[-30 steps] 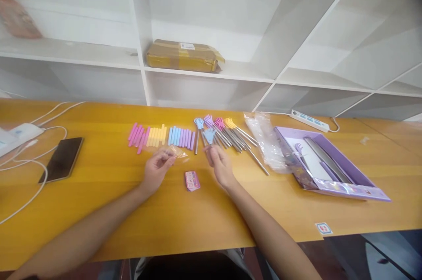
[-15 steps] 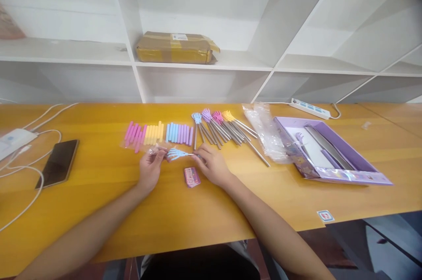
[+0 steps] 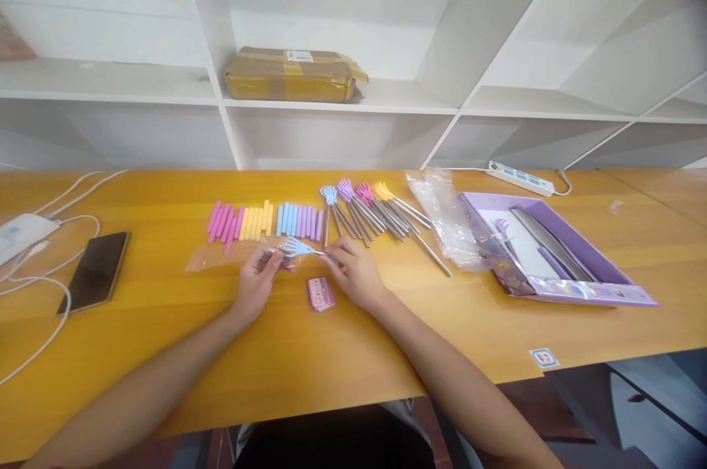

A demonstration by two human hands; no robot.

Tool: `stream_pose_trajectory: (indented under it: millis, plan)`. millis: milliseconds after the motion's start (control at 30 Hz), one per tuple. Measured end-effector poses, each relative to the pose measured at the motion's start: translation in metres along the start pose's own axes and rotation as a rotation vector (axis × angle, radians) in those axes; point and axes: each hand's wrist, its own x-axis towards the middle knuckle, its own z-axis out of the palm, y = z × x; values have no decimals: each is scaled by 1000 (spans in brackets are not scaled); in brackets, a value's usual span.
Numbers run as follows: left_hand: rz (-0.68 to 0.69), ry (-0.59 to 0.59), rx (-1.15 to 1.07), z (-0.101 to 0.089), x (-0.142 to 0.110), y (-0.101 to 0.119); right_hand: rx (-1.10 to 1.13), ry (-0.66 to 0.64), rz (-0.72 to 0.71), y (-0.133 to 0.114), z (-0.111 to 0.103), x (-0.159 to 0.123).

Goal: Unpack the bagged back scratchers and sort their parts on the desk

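Observation:
Between my hands lies a light-blue, hand-shaped back scratcher [image 3: 297, 247] with a thin metal rod. My right hand [image 3: 356, 276] is closed on the rod end. My left hand [image 3: 255, 281] pinches a clear plastic bag [image 3: 213, 258] around the blue fingers; the bag trails off to the left. Just beyond are pink, yellow, blue and purple handle sleeves [image 3: 257, 222] in a row. Further right, several metal-rod back scratchers [image 3: 381, 207] with blue, purple, pink and yellow heads are fanned out. A small stack of pink cards [image 3: 321, 294] rests in front of my right hand.
To the right stands a purple open box [image 3: 596, 294] holding a purple back scratcher and loose parts, with crumpled clear plastic [image 3: 445, 222] against it. A phone [image 3: 95, 272] and white cables lie left. A power strip [image 3: 520, 179] and white shelving with a cardboard parcel [image 3: 290, 76] are behind.
The clear bag now stretches further left across the table. The blue head has shifted slightly right and up, and my left hand has moved a little right with the bag.

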Motion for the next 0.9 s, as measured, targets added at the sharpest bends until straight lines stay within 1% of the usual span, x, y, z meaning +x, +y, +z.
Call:
stream_pose_trajectory:
  millis: [133,300,500,600,700,900]
  plan:
    - [-12,0,-41,2,0,1,15,-12,-37,-1,0,-1]
    - [-38,40,-73,5,1,4,43,-42,-16,-1,0,-2]
    - [-60,21,-151,10,2,8,59,-78,-55,1,0,-2]
    - [-57,31,-160,11,2,10,57,-84,-44,1,0,-2]
    - [-56,-8,-118,10,0,10,79,-82,-30,1,-1,-1]
    - [-98,-147,-53,4,-5,2,189,-131,-16,2,-3,0]
